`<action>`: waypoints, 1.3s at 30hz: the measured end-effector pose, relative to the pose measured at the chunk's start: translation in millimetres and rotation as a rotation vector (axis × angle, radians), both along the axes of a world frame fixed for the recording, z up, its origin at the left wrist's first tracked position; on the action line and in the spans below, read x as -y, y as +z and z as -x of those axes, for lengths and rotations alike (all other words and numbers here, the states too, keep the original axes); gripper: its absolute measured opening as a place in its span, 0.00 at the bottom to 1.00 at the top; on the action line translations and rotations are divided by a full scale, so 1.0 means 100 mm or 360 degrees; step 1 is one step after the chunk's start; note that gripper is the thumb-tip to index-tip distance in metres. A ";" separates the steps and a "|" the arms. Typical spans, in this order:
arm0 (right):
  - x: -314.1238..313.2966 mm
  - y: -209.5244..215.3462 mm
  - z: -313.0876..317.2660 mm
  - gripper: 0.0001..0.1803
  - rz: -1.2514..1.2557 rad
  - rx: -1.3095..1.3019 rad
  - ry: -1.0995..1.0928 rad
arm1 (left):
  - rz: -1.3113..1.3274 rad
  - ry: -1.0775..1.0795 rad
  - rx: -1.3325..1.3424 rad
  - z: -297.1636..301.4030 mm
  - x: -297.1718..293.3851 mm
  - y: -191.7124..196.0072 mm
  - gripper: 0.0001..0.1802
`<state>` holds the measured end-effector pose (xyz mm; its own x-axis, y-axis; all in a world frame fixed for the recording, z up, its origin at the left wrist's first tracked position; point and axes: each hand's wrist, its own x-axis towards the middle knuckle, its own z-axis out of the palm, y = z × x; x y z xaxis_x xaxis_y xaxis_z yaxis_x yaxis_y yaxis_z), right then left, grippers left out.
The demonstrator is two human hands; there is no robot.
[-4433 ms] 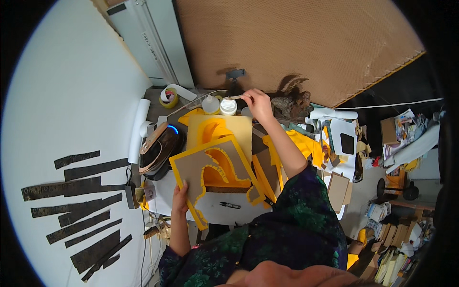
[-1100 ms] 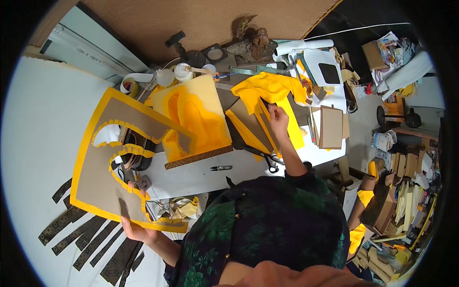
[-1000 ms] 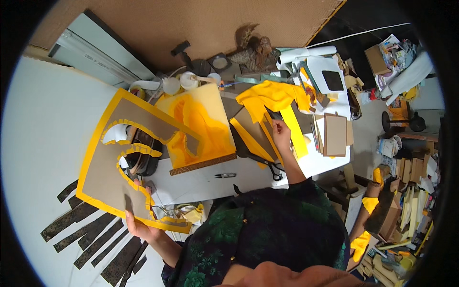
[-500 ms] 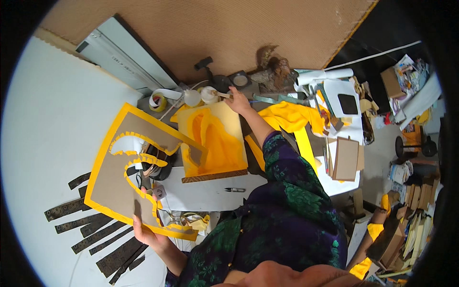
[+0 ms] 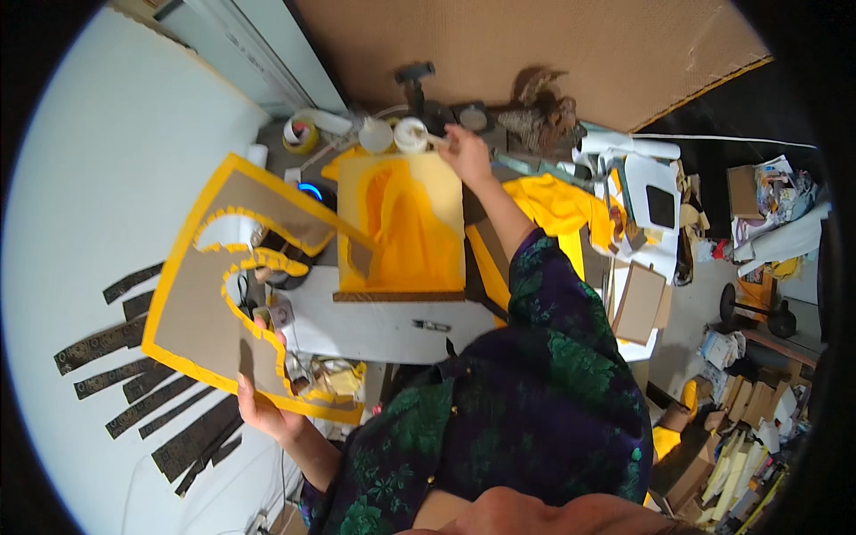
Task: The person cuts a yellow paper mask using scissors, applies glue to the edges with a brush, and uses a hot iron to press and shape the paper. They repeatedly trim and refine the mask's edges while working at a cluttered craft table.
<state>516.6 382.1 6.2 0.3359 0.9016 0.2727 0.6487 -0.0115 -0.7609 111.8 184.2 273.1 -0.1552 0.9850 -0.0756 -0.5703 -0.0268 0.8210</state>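
On the white surface at my far left, dark patterned strips (image 5: pixel 98 343) lie in a loose fan. Nearer me, the grey-brown panel (image 5: pixel 192 308), bordered in yellow with snipped yellow edging round its curved cut-out, is held up at a tilt over the left end of the bench (image 5: pixel 366 325). It stands in front of the dark iron (image 5: pixel 327 198), leaving only bits of it and a blue light showing, and its right tip covers a little of the pale block (image 5: pixel 441 169) with the yellow hollow. Along the back, left to right, I have a roll of yellow tape (image 5: pixel 308 145), a pale round container (image 5: pixel 375 136) and an open white tub (image 5: pixel 410 134). In front of the block lies a small dark tool (image 5: pixel 432 325), too blurred to name. Rightward are rumpled yellow cloth (image 5: pixel 553 203), partly behind my forearm, then a brown board (image 5: pixel 638 301).

My left hand (image 5: pixel 270 417) grips the panel by its lower edge, thumb on the near face, other fingers behind and showing at the cut-out. My right hand (image 5: pixel 466 152) is above the block's back right corner, fingers pinched together on a pale stick (image 5: pixel 435 139), whose far end is at the tub's mouth; I cannot tell whether it touches the contents.
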 end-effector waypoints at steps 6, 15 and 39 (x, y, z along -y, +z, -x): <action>1.13 0.35 -0.08 0.07 -0.0430 0.0159 -0.0234 | 0.0017 -0.0136 0.0216 0.10 0.03 -0.09 0.38; 3.31 -0.47 1.56 0.13 0.0379 0.0208 0.0699 | 0.0140 -0.0316 0.0065 -0.18 -0.03 -0.10 0.45; 4.20 2.57 1.89 0.14 -0.0911 -0.0074 -0.0666 | -0.0176 -0.1745 0.0641 -0.24 0.50 0.48 0.48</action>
<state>328.0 -37.4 263.2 0.6455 0.4136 0.6421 0.6440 0.1573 -0.7487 135.9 134.5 321.0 0.7962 0.5809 0.1688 -0.5506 0.5803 0.6000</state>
